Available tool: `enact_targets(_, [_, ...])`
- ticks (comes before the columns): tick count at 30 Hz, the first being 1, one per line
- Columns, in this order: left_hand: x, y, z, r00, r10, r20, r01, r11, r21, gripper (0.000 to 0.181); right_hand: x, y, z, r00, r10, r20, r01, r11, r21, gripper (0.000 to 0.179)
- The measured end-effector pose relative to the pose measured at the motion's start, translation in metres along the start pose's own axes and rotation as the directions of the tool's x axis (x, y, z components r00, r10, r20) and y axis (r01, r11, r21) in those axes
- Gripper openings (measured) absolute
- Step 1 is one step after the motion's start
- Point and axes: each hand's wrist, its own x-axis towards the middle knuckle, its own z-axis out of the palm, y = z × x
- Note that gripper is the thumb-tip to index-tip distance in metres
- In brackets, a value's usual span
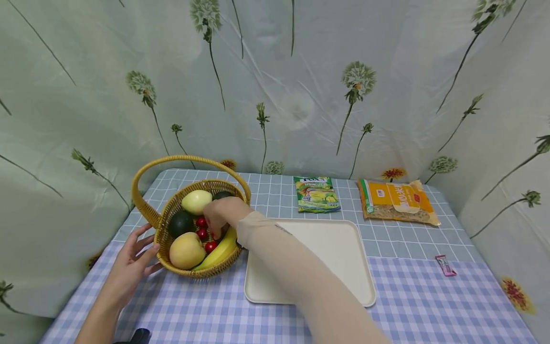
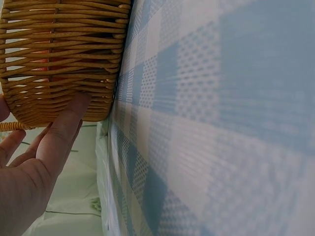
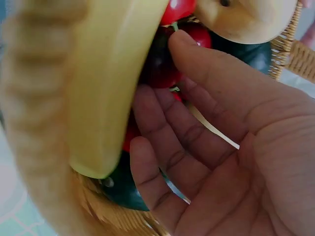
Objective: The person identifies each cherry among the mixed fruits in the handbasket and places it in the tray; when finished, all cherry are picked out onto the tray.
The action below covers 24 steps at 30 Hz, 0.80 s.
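Observation:
A woven basket with a tall arched handle stands at the left of the table. My left hand rests its spread fingers against the basket's left side; in the left wrist view a fingertip lies on the weave. My right hand reaches down into the basket, and its thumb and fingers hold a dark red round fruit. Around it lie a banana, small red fruits, a large yellow round fruit, a pale green-yellow fruit and a dark green fruit.
A cream tray sits right of the basket, partly under my right forearm. Farther back lie a green packet and an orange bag. A small pink wrapped sweet is at the right. A floral curtain hangs behind.

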Motion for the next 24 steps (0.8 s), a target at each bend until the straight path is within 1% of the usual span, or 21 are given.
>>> enact_targets(3, [0.001, -0.001, 0.000, 1.000, 0.005, 0.003, -0.005, 1.000, -0.004, 0.065, -0.001, 0.004, -0.003, 0.998, -0.066, -0.019, 0.067, 0.998, 0.022, 0.005])
enact_targets(6, [0.001, -0.002, -0.001, 1.000, 0.011, 0.006, -0.011, 1.000, -0.027, 0.064, -0.006, 0.008, -0.003, 0.986, -0.151, -0.074, 0.153, 0.988, 0.016, 0.010])
enact_targets(9, [0.001, -0.003, -0.002, 1.000, 0.015, 0.011, -0.014, 0.999, -0.050, 0.063, -0.015, 0.012, -0.003, 0.963, -0.237, -0.130, 0.239, 0.971, 0.001, 0.017])
enact_targets(13, [0.001, -0.003, -0.002, 1.000, 0.018, 0.014, -0.017, 0.998, -0.057, 0.063, -0.029, 0.017, -0.003, 0.930, -0.320, -0.178, 0.325, 0.946, -0.004, 0.027])
enact_targets(15, [0.001, -0.003, -0.002, 1.000, 0.017, 0.013, -0.017, 0.998, -0.056, 0.063, -0.035, 0.020, -0.004, 0.920, -0.341, -0.194, 0.348, 0.937, 0.002, 0.031])
enact_targets(18, [0.001, -0.004, -0.002, 1.000, 0.012, 0.012, -0.011, 0.999, -0.053, 0.063, -0.043, 0.023, -0.004, 0.915, -0.347, -0.206, 0.359, 0.933, 0.021, 0.034])
enact_targets(24, [0.001, -0.003, -0.002, 1.000, 0.005, 0.013, -0.005, 0.999, -0.048, 0.063, -0.060, 0.030, -0.004, 0.902, -0.366, -0.229, 0.386, 0.922, 0.045, 0.029])
